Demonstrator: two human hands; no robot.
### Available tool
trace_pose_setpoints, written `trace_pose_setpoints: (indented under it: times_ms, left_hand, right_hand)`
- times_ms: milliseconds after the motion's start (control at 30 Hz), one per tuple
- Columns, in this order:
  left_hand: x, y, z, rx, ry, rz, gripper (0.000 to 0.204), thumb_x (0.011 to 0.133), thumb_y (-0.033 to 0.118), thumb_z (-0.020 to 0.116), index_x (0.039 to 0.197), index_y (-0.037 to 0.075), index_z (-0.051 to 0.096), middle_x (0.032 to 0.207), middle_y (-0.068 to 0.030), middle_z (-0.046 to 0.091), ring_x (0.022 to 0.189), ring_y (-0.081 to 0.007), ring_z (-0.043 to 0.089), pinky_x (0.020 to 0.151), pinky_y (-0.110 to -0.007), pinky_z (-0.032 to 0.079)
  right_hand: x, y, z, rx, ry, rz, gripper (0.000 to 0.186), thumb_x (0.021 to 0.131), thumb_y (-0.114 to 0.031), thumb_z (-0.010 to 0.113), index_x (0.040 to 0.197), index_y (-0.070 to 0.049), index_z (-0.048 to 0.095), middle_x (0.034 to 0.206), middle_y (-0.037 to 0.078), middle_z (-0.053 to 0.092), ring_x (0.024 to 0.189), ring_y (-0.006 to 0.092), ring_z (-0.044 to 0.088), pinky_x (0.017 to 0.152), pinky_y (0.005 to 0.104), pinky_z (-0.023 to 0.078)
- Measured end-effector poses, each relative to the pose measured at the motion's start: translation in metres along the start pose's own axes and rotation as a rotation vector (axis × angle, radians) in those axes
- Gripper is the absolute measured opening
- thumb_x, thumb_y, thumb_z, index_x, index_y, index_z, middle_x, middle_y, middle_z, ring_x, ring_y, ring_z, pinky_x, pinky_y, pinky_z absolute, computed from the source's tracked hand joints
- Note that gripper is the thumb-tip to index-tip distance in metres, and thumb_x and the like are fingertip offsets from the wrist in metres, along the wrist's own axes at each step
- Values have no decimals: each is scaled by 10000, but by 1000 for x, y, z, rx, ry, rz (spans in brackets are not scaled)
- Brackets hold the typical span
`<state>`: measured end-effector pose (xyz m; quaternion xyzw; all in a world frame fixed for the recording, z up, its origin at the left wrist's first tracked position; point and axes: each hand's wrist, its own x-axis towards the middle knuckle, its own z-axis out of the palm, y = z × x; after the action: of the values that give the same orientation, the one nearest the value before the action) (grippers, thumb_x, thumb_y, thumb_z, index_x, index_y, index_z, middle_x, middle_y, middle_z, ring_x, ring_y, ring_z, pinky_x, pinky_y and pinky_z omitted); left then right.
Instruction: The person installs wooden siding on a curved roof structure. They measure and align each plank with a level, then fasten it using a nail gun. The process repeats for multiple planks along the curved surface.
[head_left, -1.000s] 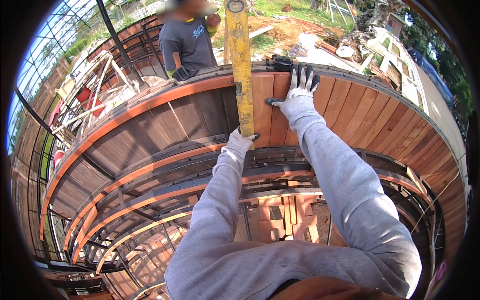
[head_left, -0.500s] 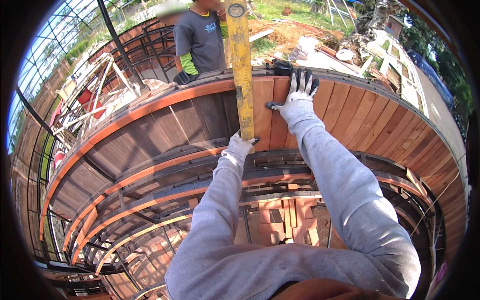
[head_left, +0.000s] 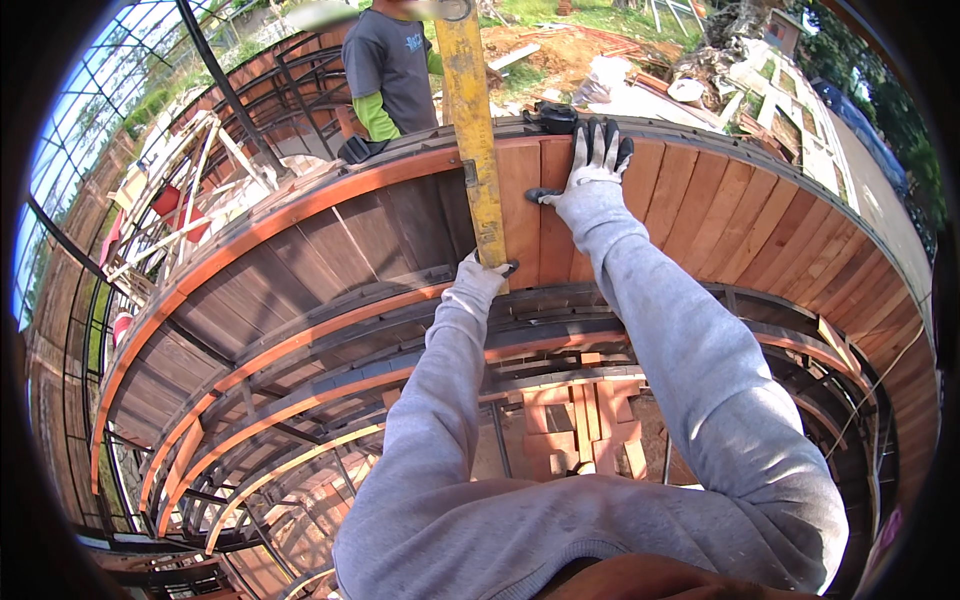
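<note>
A long, worn yellow spirit level [head_left: 472,130] stands nearly upright across the curved wooden surface, its top leaning slightly left and reaching past the far rim. My gloved left hand [head_left: 480,277] is closed around its lower end. To the right, my gloved right hand [head_left: 597,165] lies flat with fingers spread, over the upper ends of the reddish-brown planks [head_left: 690,205] by the dark rim. No object is held in it. Just left of its fingertips, a small black object [head_left: 555,117] rests on the rim; its kind is unclear. Dark planks [head_left: 345,245] fill the surface left of the level.
Curved wooden strips on a black metal frame [head_left: 300,400] step down below my arms. Beyond the rim stands a person [head_left: 393,75] in a grey shirt with green sleeves. Wooden scaffolding [head_left: 190,190] is at the left. Stacked boards [head_left: 575,425] lie below.
The view has shifted slightly, and the level leans a little more to the left at its top. Both hands keep their places on the level and planks. The other person's arm has lowered somewhat.
</note>
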<state>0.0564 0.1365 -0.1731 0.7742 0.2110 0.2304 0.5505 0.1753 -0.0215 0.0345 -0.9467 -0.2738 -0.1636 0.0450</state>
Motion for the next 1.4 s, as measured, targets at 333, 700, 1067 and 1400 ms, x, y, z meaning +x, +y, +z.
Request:
trace_pose_setpoints:
  times_ms: [333, 700, 1067, 1400]
  left_hand:
    - [-5, 14, -1, 12, -15, -10, 367, 801, 70, 813, 1124, -13, 661, 988, -92, 740, 875, -172, 689, 792, -320, 549]
    - [2, 5, -2, 141, -27, -57, 425, 772, 158, 857, 1100, -19, 653, 998, -116, 742, 911, -212, 703, 828, -334, 548]
    - [4, 3, -1, 29, -74, -90, 410, 808, 95, 801, 1169, -16, 639, 1058, -108, 733, 956, -205, 693, 855, -325, 538]
    - [7, -17, 1, -13, -40, 2, 357, 819, 31, 783, 1147, -15, 648, 1034, -98, 736, 918, -183, 692, 820, -332, 548]
  right_hand:
    - [3, 2, 0, -31, -7, 6, 1343, 685, -841, 623, 1589, -36, 43, 1663, 184, 15, 1514, 420, -121, 1189, 599, -128]
    - [4, 3, 6, -23, 13, 1, 1344, 677, -856, 610, 1591, -39, 58, 1662, 185, 34, 1519, 413, -96, 1192, 612, -91]
    - [3, 4, 0, -15, 8, -14, 1330, 698, -847, 602, 1588, -31, 44, 1663, 188, 21, 1518, 406, -122, 1188, 597, -131]
    - [3, -1, -2, -10, -29, -5, 1330, 693, -824, 633, 1586, -23, 58, 1663, 185, 32, 1515, 417, -118, 1189, 592, -134]
